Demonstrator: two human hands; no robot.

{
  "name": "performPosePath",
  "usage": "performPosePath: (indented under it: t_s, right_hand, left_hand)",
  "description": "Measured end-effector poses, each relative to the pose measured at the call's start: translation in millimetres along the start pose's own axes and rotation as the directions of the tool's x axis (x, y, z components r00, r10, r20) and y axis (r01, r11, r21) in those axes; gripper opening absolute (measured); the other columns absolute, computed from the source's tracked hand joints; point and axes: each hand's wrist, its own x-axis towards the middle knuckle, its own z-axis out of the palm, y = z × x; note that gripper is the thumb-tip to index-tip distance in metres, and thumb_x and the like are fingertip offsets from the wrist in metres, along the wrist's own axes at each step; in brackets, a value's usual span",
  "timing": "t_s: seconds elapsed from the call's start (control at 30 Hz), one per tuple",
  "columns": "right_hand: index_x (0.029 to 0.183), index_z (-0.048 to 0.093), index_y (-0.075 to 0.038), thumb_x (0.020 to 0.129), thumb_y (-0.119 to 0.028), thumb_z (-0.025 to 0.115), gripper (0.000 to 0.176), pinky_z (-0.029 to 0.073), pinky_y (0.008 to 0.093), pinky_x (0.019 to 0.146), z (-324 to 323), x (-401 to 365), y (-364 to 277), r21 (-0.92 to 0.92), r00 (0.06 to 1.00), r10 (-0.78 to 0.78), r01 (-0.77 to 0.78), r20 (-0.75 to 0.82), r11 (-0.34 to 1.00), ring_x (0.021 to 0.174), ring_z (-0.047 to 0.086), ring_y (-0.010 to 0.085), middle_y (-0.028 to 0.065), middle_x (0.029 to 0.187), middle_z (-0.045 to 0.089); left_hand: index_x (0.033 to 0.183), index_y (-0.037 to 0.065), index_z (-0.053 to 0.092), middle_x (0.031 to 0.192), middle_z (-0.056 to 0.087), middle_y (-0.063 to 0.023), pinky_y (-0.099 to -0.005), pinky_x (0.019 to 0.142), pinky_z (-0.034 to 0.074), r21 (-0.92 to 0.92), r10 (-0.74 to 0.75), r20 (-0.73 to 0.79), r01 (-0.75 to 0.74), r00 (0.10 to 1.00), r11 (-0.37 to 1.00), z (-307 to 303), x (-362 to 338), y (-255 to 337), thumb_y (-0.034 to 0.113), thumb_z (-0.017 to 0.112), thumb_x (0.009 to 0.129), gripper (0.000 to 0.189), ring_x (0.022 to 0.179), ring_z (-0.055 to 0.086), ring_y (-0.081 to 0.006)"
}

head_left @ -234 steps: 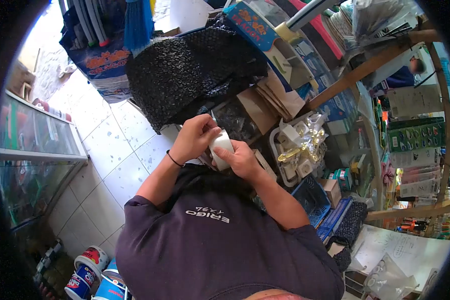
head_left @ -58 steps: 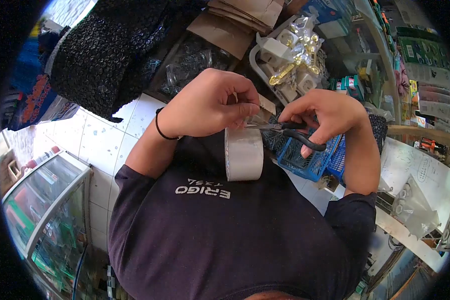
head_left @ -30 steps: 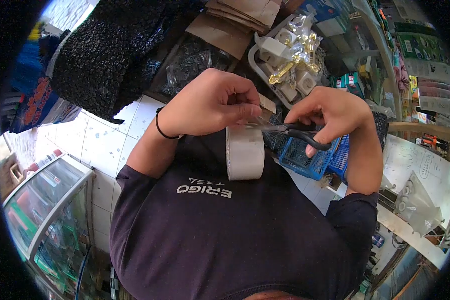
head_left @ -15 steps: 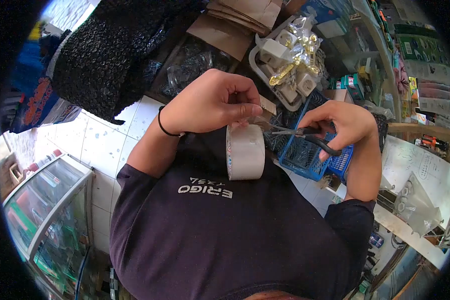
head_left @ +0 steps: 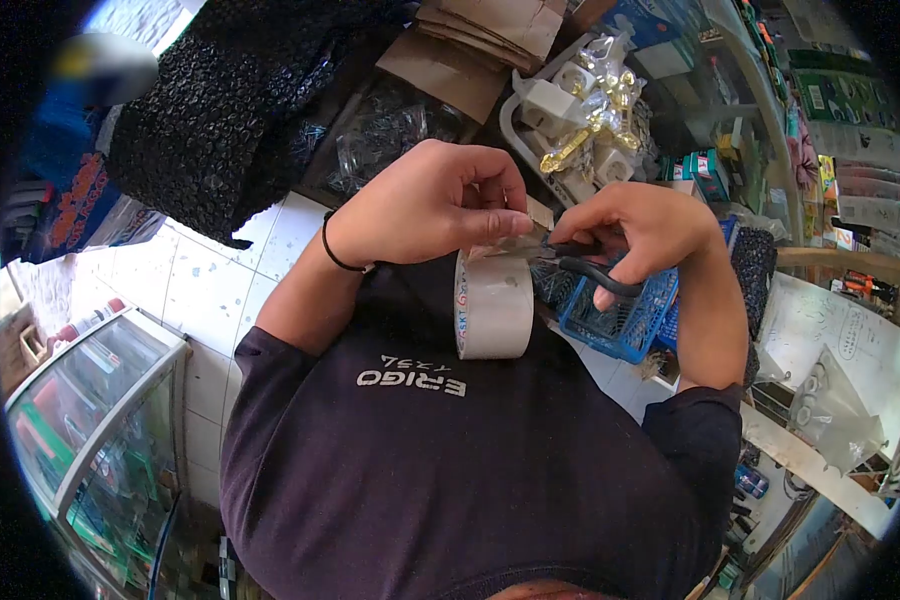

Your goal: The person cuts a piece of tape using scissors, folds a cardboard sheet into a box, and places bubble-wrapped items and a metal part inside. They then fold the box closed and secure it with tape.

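The free end of a clear tape strip [head_left: 498, 247] is pinched between the thumb and fingers of my left hand [head_left: 430, 200]. Below it, the wide tape roll [head_left: 495, 310] hangs in front of the dark shirt [head_left: 470, 470]. My right hand [head_left: 655, 235] grips black-handled scissors [head_left: 610, 280], their blades pointing left at the strip just beside my left fingertips. The blade tips are hard to make out against the tape and fingers.
Behind my hands are a blue basket [head_left: 625, 325], a white tray [head_left: 515, 130] with sockets and gold-coloured packets, and cardboard [head_left: 445, 75]. Black bubble wrap [head_left: 190, 130] hangs at upper left. A glass case [head_left: 100, 400] stands at lower left, and a white counter [head_left: 820, 340] at right.
My right hand and the scissors have moved left, bringing the blades up to the tape strip. The roll has shifted slightly right. A blurred shape has appeared at upper left.
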Motion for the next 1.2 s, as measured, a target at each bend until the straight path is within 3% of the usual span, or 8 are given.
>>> performPosePath:
  t_s: [0.17, 0.57, 0.8, 0.9, 0.97, 1.07, 1.17, 1.2]
  right_hand:
    - [0.109, 0.06, 0.001, 0.065, -0.029, 0.081, 0.057, 0.04, 0.0253, 0.054, -2, 8, -6, 0.051, 0.999, -0.034, 0.034, 0.001, 0.998, 0.062, 0.05, 0.0087, 0.0022, 0.067, 0.055]
    - [0.109, 0.06, 0.002, 0.064, -0.026, 0.081, 0.057, 0.037, 0.026, 0.053, -10, 11, -21, -0.092, 1.0, -0.008, 0.01, 0.017, 0.996, 0.061, 0.046, 0.0097, 0.0018, 0.067, 0.05]
    - [0.106, 0.062, 0.002, 0.068, -0.016, 0.078, 0.044, 0.037, 0.0261, 0.052, -7, 10, -15, -0.023, 0.999, -0.022, 0.022, -0.028, 1.0, 0.059, 0.044, 0.0076, -0.0006, 0.062, 0.049]
    - [0.105, 0.063, 0.001, 0.066, -0.014, 0.079, 0.045, 0.036, 0.0256, 0.051, -6, 6, -12, 0.029, 0.999, -0.006, 0.008, -0.046, 1.0, 0.056, 0.044, 0.007, -0.0005, 0.061, 0.051]
    - [0.104, 0.064, 0.0, 0.06, -0.014, 0.083, 0.05, 0.035, 0.0246, 0.048, -6, 2, -9, 0.06, 0.998, 0.032, -0.029, -0.05, 0.998, 0.054, 0.045, 0.0066, 0.0007, 0.06, 0.053]
    - [0.104, 0.065, -0.001, 0.06, -0.015, 0.083, 0.049, 0.035, 0.0236, 0.046, -6, -4, -8, -0.015, 1.0, 0.028, -0.028, 0.007, 0.999, 0.051, 0.047, 0.0077, 0.0016, 0.062, 0.057]
    - [0.103, 0.066, 0.001, 0.06, -0.013, 0.082, 0.048, 0.039, 0.0221, 0.046, -6, -8, 3, -0.131, 0.992, -0.121, 0.126, 0.043, 0.983, 0.051, 0.052, 0.0091, 0.0031, 0.068, 0.061]
    - [0.103, 0.065, 0.002, 0.061, -0.012, 0.081, 0.048, 0.041, 0.022, 0.049, -7, -12, 4, -0.036, 0.996, -0.081, 0.082, 0.034, 0.996, 0.054, 0.055, 0.0098, 0.004, 0.07, 0.062]
  left_hand:
    - [0.092, -0.001, 0.058, 0.075, 0.06, -0.0003, -0.0196, 0.059, 0.045, -0.02, 0.042, -0.02, -0.042, 0.999, 0.999, -1, -1, -5, 0.013, 0.066, 0.085, 0.018, 0.068, 0.056, -0.0048]
    - [0.088, -0.002, 0.059, 0.07, 0.062, -0.0012, -0.0203, 0.056, 0.043, 0.028, 0.067, -0.057, -0.065, 0.996, 0.997, -1, -4, 2, 0.013, 0.066, 0.085, 0.017, 0.065, 0.054, -0.0045]
    - [0.095, -0.003, 0.063, 0.073, 0.063, -0.0019, -0.0215, 0.059, 0.046, 0.117, 0.04, -0.045, -0.034, 0.998, 0.993, -2, -3, -2, 0.016, 0.063, 0.088, 0.021, 0.067, 0.055, -0.005]
    - [0.099, -0.004, 0.063, 0.075, 0.063, -0.0024, -0.0221, 0.061, 0.048, 0.083, -0.017, -0.024, 0.019, 1.0, 0.996, -3, -2, -3, 0.023, 0.06, 0.091, 0.028, 0.069, 0.057, -0.0064]
    - [0.099, -0.004, 0.063, 0.076, 0.064, -0.0035, -0.0232, 0.061, 0.051, -0.064, -0.053, 0.01, 0.053, 0.999, 0.997, -3, -2, -5, 0.028, 0.056, 0.092, 0.033, 0.069, 0.06, -0.008]
    - [0.099, -0.004, 0.063, 0.079, 0.065, -0.0058, -0.0249, 0.061, 0.053, -0.157, -0.085, -0.007, 0.083, 0.996, 0.984, -2, -3, -5, 0.034, 0.051, 0.094, 0.04, 0.07, 0.063, -0.0109]
    - [0.1, -0.003, 0.063, 0.079, 0.066, -0.0081, -0.0253, 0.061, 0.054, -0.209, -0.088, -0.036, 0.078, 0.996, 0.975, -2, -5, -8, 0.038, 0.045, 0.096, 0.045, 0.069, 0.065, -0.013]
    - [0.101, -0.003, 0.063, 0.079, 0.067, -0.0088, -0.0253, 0.061, 0.054, -0.229, -0.085, -0.041, 0.073, 0.996, 0.971, -3, -6, -10, 0.039, 0.043, 0.096, 0.047, 0.069, 0.065, -0.0136]
